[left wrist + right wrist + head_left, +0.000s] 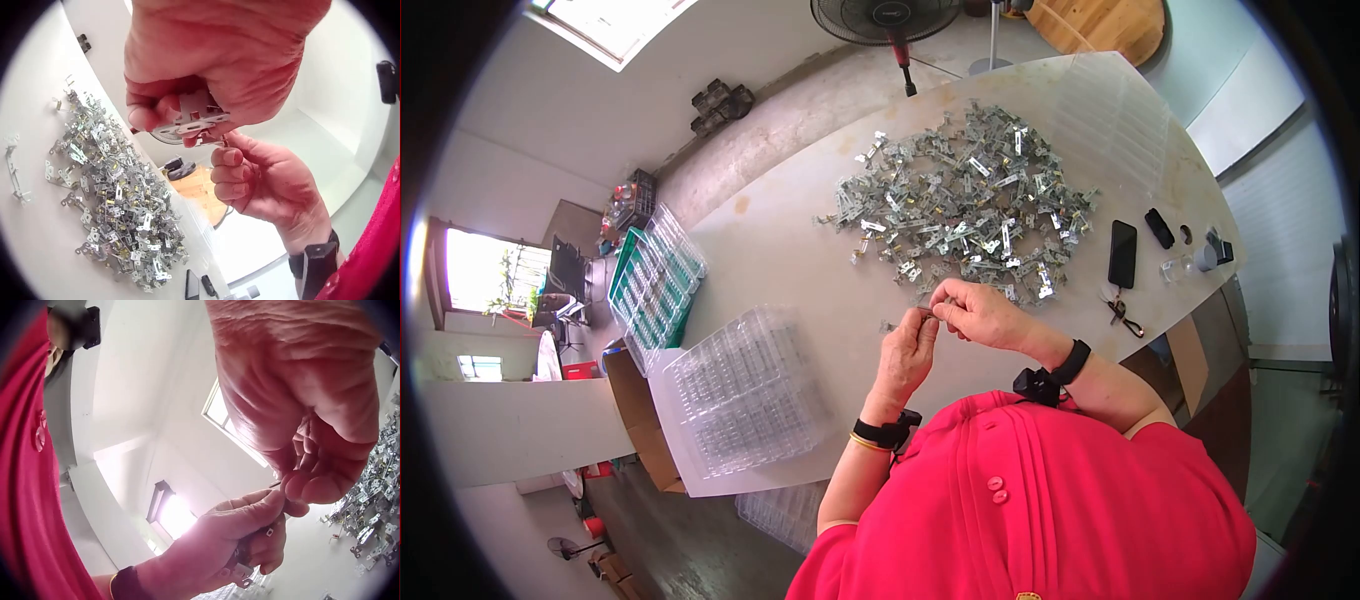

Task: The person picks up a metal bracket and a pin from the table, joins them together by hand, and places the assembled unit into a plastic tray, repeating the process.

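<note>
Within the hands (908, 358) (990, 318), only wrist views reveal slotted metal (194, 125)

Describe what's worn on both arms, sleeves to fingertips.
Short bright pink-red fabric sleeves. A black band on each wrist, left band and right band, each with a boxy black camera module. Thin gold-coloured bangle beside the left band. No gloves.

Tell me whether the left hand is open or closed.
Closed: the left hand has its fingers curled round a slotted metal piece, which sticks out in the left wrist view.
</note>
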{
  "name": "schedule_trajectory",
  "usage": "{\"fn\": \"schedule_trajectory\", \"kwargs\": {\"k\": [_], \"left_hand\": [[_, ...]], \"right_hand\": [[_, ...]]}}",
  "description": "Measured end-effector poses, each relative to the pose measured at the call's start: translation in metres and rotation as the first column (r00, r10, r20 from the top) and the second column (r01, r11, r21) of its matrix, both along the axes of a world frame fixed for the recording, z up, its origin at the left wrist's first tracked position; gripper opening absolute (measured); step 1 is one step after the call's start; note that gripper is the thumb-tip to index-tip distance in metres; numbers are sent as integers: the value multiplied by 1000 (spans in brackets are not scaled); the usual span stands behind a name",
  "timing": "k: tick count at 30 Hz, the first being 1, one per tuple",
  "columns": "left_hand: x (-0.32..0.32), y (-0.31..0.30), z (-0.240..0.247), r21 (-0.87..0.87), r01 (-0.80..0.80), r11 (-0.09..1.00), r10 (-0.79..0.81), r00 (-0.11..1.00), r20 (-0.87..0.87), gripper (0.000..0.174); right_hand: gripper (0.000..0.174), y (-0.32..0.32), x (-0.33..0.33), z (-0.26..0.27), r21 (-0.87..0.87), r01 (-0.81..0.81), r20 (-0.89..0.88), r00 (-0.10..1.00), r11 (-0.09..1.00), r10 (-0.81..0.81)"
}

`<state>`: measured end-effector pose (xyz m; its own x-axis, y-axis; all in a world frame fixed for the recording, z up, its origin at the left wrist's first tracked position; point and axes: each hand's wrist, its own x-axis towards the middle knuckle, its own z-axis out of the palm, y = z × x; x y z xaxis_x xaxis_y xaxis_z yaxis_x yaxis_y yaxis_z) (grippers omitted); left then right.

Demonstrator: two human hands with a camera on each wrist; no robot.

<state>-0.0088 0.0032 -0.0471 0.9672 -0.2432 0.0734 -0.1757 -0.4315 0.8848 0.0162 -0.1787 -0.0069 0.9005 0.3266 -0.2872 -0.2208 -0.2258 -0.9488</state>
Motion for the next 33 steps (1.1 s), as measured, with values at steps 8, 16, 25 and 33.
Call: {"fn": "schedule_trajectory", "kwargs": {"k": [8, 16, 25, 33], "left_hand": [[-5, 1, -1, 144, 83, 986, -87, 996, 22, 14], [11, 17, 25, -461, -228, 858, -69, 838, -542, 29], [16, 18, 20, -582, -268, 768, -117, 834, -538, 28], [15, 20, 16, -450, -170, 877, -39, 907, -419, 25]], "right_hand": [[14, 5, 6, -20, -156, 189, 674, 738, 970, -35], [12, -15, 16, -8, -60, 56, 145, 988, 997, -47], [18, 2, 10, -11, -106, 0, 145, 989, 994, 15], [18, 2, 13, -13, -65, 0, 123, 992, 998, 8]]}}
